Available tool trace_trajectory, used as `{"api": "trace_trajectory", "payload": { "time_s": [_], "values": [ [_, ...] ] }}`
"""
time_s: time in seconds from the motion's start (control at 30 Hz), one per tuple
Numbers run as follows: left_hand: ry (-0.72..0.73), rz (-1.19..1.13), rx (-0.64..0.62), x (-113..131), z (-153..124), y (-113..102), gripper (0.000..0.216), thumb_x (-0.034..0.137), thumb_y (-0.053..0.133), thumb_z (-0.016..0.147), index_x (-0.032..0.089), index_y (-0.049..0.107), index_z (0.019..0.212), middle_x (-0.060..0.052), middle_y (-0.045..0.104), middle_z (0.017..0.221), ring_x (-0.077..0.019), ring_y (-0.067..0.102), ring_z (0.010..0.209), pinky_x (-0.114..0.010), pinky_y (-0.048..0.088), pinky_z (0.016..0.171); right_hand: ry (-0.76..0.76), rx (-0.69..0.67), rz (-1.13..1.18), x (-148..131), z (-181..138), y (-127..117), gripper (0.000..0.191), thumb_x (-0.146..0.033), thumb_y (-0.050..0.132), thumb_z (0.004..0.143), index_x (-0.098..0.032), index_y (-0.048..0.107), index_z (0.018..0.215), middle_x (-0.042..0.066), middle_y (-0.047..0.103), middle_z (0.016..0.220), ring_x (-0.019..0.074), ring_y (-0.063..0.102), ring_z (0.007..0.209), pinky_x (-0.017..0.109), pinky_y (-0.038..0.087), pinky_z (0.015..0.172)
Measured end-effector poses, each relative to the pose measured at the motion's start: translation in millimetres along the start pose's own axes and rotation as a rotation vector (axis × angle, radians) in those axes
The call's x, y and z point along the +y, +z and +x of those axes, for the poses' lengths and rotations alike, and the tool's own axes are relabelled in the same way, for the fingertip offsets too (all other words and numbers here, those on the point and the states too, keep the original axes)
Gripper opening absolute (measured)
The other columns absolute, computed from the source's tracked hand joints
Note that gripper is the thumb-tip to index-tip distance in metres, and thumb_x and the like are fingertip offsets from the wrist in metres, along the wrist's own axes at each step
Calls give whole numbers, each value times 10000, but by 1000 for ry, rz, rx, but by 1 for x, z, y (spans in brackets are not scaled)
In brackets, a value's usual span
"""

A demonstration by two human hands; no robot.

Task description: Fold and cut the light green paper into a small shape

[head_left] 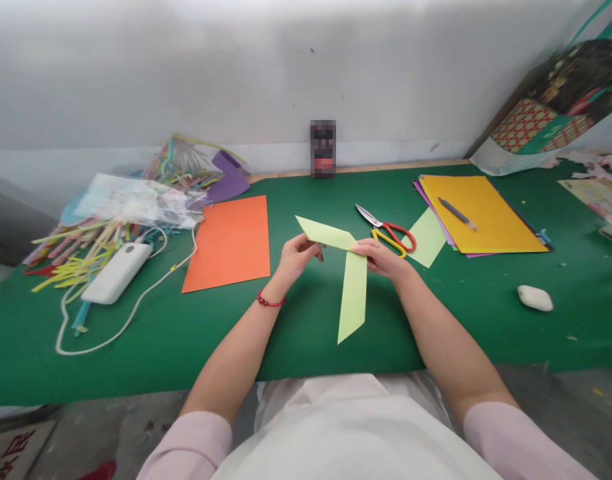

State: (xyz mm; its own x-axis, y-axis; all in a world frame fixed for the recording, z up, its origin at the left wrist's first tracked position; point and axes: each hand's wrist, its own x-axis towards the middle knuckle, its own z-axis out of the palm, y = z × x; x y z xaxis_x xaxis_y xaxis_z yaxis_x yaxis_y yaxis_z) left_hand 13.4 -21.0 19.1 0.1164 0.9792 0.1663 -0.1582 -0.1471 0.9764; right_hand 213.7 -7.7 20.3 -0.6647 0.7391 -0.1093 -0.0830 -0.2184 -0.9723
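A light green paper strip (353,293) is folded into an angle above the green table (296,333); one arm points up-left, the other hangs down toward me. My left hand (297,256), with a red cord on its wrist, pinches the strip's upper arm from the left. My right hand (381,257) pinches it at the fold from the right. Both hands are closed on the paper. Just behind my right hand lie scissors (389,231) with red and yellow handles.
An orange sheet (229,242) lies to the left. A stack of coloured paper, yellow on top (486,217), carries a pencil (457,214), with another light green piece (426,237) beside it. A white eraser (535,297) sits right. Far left: a white power bank (117,272), cable, and paper strips under plastic (131,200).
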Motion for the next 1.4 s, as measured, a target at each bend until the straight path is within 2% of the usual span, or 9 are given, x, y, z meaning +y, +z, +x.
{"api": "trace_trajectory", "payload": {
  "time_s": [0.13,0.3,0.63,0.77,1.0,1.17,1.4],
  "values": [
    [-33,36,-31,-3,-1,0,293,379,788,594,157,677,750,-5,649,649,-120,570,527,-282,496,550,-6,6,-1,1,1,0,404,-485,630,723,-205,404,538,-101,254,396,50,193,349,225,124,375],
    [-80,18,-83,-10,-2,2,325,393,811,553,139,666,694,-28,661,640,-135,574,525,-287,492,536,19,-59,-39,3,2,2,362,-464,624,744,-182,461,585,-102,257,425,42,180,373,220,112,380],
    [14,20,-87,0,-3,-1,455,595,726,628,154,624,680,7,588,530,-119,554,490,-278,497,556,-6,-49,-32,0,-2,-4,422,-476,638,747,-191,407,540,-98,265,406,34,201,357,215,127,372],
    [35,22,-77,4,-3,-3,471,619,698,650,159,633,725,12,583,533,-120,556,500,-274,494,560,-14,-30,-22,-2,-3,-5,426,-480,652,730,-194,413,526,-95,272,398,34,211,347,213,125,368],
    [22,50,-85,6,-5,0,420,567,660,737,153,614,686,8,586,544,-111,560,516,-270,489,608,-5,9,-11,-3,-3,-4,417,-480,671,705,-197,428,519,-95,279,395,38,218,342,223,119,369],
    [0,-46,-114,0,-5,-2,336,484,664,771,153,627,728,-6,615,605,-123,578,551,-273,491,593,-6,12,-33,-3,-4,-6,397,-458,659,721,-197,432,528,-93,275,409,41,209,352,231,121,375],
    [-181,-135,-226,-1,-4,-5,240,361,670,753,128,637,705,-38,645,631,-146,607,584,-305,509,638,1,-27,-60,0,-3,-7,386,-430,647,729,-191,423,526,-89,278,428,40,207,373,229,124,382]
  ]
}}
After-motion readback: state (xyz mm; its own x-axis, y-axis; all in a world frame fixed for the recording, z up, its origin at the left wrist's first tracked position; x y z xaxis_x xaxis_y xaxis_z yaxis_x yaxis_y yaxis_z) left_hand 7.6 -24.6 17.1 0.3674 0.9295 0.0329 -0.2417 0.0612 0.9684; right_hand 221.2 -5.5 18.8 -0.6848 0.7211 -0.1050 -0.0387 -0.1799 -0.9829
